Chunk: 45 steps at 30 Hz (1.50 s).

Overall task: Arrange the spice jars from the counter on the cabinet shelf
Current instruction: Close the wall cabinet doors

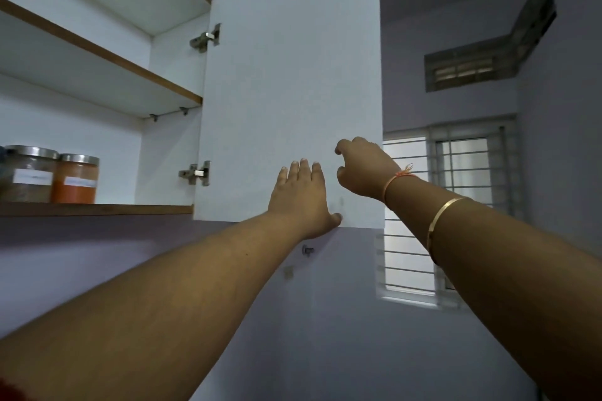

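Spice jars (pixel 75 185) stood upright, leftward of my left hand (pixel 301 202), its fingers (pixel 304 172) straight on the door (pixel 286 75); my right hand (pixel 365 169) was curled, empty.

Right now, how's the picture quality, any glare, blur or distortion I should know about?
Head view: the barred window is blown out white, while the room is dim with a bluish cast. Head view: wide-angle distortion slants the upper shelf edge and the cabinet door. Head view: the labels on the brown jar and the orange jar are too soft to read.
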Each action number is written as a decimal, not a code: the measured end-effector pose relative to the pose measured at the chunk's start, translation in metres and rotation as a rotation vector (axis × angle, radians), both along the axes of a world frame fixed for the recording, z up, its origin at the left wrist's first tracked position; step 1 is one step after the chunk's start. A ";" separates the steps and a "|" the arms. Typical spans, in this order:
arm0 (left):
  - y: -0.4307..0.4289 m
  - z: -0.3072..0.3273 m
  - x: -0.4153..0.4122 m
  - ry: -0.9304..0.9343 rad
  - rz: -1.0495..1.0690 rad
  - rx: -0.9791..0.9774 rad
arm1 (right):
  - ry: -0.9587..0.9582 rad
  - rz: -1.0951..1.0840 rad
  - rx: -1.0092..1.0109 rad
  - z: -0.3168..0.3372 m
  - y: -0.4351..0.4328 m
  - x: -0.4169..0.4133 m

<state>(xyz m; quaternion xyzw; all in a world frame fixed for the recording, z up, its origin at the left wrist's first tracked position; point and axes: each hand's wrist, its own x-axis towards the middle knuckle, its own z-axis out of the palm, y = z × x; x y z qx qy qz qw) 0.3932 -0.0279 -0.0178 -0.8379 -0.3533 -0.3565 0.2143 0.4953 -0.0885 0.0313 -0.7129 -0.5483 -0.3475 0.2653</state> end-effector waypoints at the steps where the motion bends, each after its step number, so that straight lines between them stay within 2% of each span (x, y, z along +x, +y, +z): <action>1: -0.003 0.001 0.010 0.001 -0.006 -0.004 | -0.015 -0.024 0.005 0.001 -0.003 0.010; 4: -0.008 0.001 0.036 -0.011 -0.020 -0.011 | -0.024 -0.088 0.012 0.001 -0.009 0.038; 9: -0.007 -0.001 0.073 -0.014 0.002 -0.028 | 0.069 -0.109 0.050 -0.002 -0.008 0.080; 12: -0.002 -0.001 0.090 -0.039 0.019 -0.050 | 0.206 0.025 0.056 -0.005 0.001 0.096; 17: 0.003 -0.006 0.116 -0.085 0.007 -0.066 | 0.535 0.405 0.043 -0.007 0.022 0.110; 20: 0.005 -0.008 0.124 -0.123 -0.019 -0.057 | 0.615 0.494 0.085 -0.008 0.031 0.112; 28: 0.001 0.000 0.122 -0.179 0.026 -0.074 | 0.595 0.480 0.223 -0.003 0.033 0.103; 33: -0.015 0.017 0.095 -0.250 0.030 -0.042 | 0.494 0.506 0.186 0.005 0.025 0.079; 40: -0.028 0.033 0.030 -0.174 0.030 0.036 | 0.366 0.569 0.242 0.014 0.003 0.031; 45: -0.035 0.025 -0.024 -0.120 0.004 0.186 | 0.263 0.636 0.250 0.014 -0.012 -0.008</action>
